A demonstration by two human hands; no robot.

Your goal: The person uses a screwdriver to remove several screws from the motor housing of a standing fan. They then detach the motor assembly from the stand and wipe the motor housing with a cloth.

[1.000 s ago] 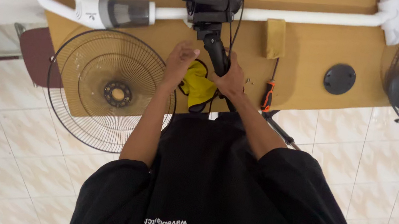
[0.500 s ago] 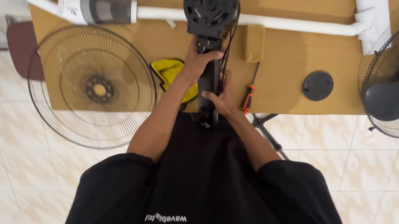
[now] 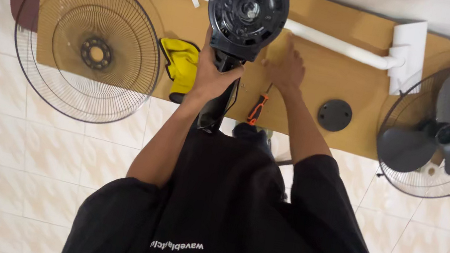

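Fan motor [image 3: 247, 11], stripped of its grille [image 3: 87, 46] and blade [image 3: 440, 135], is being gripped by the left hand [image 3: 213, 74] while the right hand [image 3: 286, 67] is resting flat, empty, on the counter [image 3: 333, 77].

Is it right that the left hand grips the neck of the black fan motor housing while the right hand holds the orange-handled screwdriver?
Not quite. In the head view the right hand lies flat on the wooden table, apart from the orange-handled screwdriver lying beside it. The left hand does grip the neck of the black fan motor housing.
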